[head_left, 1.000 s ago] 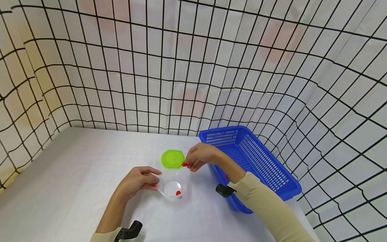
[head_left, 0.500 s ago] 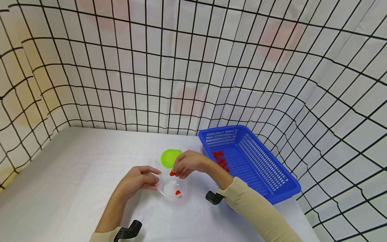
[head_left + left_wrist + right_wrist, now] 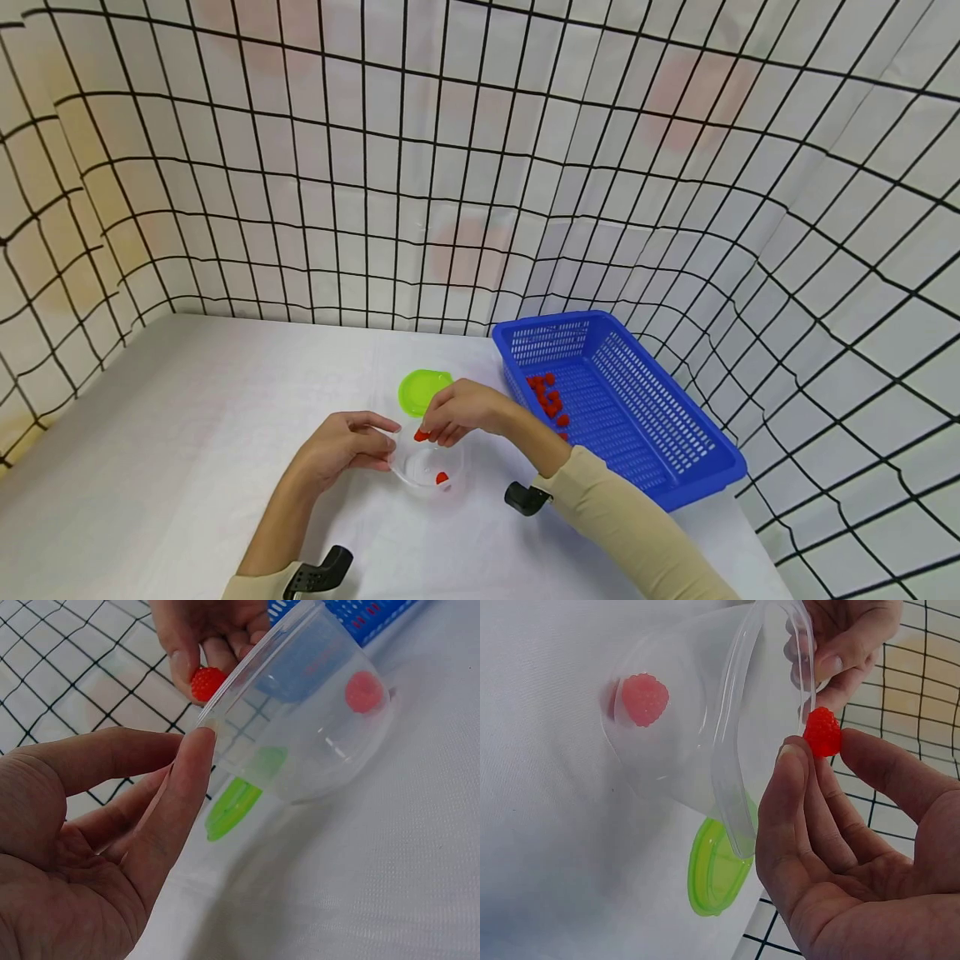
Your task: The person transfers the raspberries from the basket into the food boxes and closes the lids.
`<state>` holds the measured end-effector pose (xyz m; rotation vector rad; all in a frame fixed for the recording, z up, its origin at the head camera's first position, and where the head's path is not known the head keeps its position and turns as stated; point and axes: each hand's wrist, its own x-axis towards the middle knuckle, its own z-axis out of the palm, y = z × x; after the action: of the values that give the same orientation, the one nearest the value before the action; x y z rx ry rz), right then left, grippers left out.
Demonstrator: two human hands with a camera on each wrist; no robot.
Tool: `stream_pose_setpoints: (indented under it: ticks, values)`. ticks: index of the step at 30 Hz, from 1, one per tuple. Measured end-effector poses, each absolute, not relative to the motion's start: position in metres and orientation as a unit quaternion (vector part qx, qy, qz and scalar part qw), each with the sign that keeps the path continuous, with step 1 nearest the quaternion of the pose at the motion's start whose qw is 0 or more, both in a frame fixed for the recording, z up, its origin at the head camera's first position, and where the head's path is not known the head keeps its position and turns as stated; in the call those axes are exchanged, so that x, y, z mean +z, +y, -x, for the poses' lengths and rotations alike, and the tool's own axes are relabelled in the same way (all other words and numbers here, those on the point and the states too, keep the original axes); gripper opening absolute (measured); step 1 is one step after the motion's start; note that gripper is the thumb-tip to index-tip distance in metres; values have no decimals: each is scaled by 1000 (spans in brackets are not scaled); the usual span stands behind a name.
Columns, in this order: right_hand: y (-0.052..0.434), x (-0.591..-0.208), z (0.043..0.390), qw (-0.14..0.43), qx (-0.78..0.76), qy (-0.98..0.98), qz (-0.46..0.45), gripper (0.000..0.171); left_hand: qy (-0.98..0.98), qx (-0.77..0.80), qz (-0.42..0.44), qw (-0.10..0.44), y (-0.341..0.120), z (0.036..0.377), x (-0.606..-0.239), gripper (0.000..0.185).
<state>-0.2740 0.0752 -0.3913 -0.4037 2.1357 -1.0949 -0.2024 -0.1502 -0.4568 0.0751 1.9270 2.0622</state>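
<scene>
In the head view, my left hand (image 3: 348,452) pinches the rim of a clear plastic bowl (image 3: 330,742) that stands on the white cloth. One red raspberry (image 3: 645,700), likely a toy, lies at the bottom of the bowl. My right hand (image 3: 468,412) is over the bowl's far side, pinching a second raspberry (image 3: 823,732) between thumb and fingertip. The right wrist view has this berry right at the bowl's rim, above the opening. Behind the bowl lies a bright green lid (image 3: 420,392), partly covered by my right hand in the head view.
A blue perforated basket (image 3: 622,487) stands to the right, with several raspberries (image 3: 551,402) along its left side. Black netting (image 3: 401,167) over white sheeting rises behind the table and on both sides. Each wrist carries a small black camera (image 3: 322,575).
My right hand has moved left from beside the green lid to over the bowl, carrying the raspberry. The berries in the basket have come into view. My left hand stays at the rim.
</scene>
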Motion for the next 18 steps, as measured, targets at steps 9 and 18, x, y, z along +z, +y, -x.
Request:
stream_pose_setpoints:
  ticks: [9, 18]
  values:
    - [76, -391, 272, 350, -426, 819, 159, 17, 674, 721, -20, 158, -149, 202, -457, 43]
    - [75, -392, 273, 351, -429, 817, 160, 18, 672, 723, -24, 159, -150, 203, -458, 44]
